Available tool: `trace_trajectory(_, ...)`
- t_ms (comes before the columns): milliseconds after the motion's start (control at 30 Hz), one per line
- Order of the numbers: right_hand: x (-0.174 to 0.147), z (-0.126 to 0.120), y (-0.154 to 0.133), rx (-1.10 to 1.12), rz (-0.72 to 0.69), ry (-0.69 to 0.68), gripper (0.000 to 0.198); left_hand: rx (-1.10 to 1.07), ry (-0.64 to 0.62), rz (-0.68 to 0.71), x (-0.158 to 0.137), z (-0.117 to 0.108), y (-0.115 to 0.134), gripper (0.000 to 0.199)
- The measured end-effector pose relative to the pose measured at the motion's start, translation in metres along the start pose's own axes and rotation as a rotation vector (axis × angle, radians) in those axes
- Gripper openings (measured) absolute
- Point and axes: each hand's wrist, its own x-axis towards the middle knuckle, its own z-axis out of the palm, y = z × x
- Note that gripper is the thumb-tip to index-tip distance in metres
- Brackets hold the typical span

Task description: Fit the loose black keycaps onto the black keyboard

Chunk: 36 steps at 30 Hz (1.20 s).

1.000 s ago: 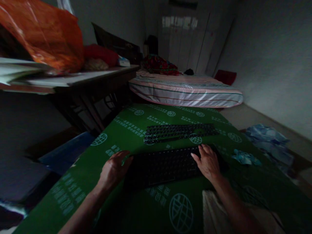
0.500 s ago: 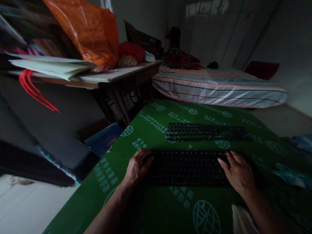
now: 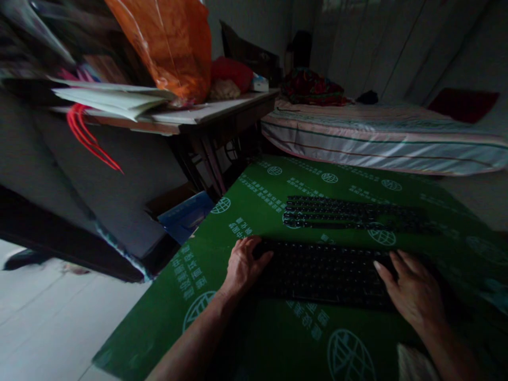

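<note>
- Pale tiled floor shows at the far left.
- Red cords hang over the edge of a side table, below some pale papers.
- An orange plastic bag stands on that side table; right of it are a red bundle and a small white box.
- Lower down, a blue panel sits just beyond the left edge of the green table, which is printed with globes and pale characters.
- The left hand curves about the left end of the black keyboard, thumb over the top; whether this grip is clamped, I cannot tell.
- The keyboard lies across the green table between both hands, its keys facing up.
- Beyond it, near its far edge, are rows of loose-looking black keys.
- Farther back, a patterned red cloth lies on a striped bed.
- The right hand rests over the keyboard's right part, thumb and fingers spread apart; how firm its grip is cannot be told.
- Near the right wrist is a pale cloth.
- A teal crumpled item is dim at the right edge.
</note>
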Motion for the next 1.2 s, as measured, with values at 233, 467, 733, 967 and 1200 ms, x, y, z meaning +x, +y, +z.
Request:
trace_trajectory(233, 0.002, -0.006, -0.003, -0.007, 0.013, 0.038, 0.060, 0.043, 0.013, -0.026, 0.002, 0.004, 0.002, 0.035)
trace_trajectory(467, 0.001, -0.035, -0.058, 0.201, -0.080, 0.106, 0.036, 0.051, 0.006, -0.026, 0.001, 0.003, 0.005, 0.038)
trace_trajectory(733, 0.008, -0.069, -0.180, 0.475, -0.308, -0.077, 0.026, 0.083, 0.091, 0.114, -0.003, 0.007, 0.007, 0.038)
trace_trajectory(967, 0.000, -0.062, -0.190, 0.560, -0.283, -0.018, 0.021, 0.161, 0.008, 0.506, 0.003, 0.006, 0.013, 0.031)
trace_trajectory(1200, 0.004, -0.056, -0.159, 0.581, -0.230, 0.106, 0.015, 0.177, -0.137, 0.601, 0.008, 0.003, 0.015, 0.033)
